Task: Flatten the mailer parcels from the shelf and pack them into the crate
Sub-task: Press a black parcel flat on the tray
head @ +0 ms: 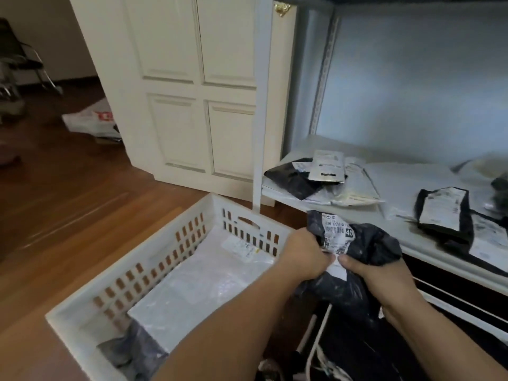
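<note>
Wooden floor [68, 204] carries a white crate [154, 273] lower left; both hands, left [305, 257] and right [382, 281], grip a crumpled black mailer [368, 248] at centre right.

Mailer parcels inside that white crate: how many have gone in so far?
2 visible: a white mailer lying flat across the crate floor, and a grey mailer at its near end, partly under the white one. Others may lie beneath.

Both hands, left hand [303, 257] and right hand [376, 276], grip a crumpled black mailer [368, 248] just right of the white crate [165, 270], below the shelf [406, 188] strewn with more parcels.
</note>
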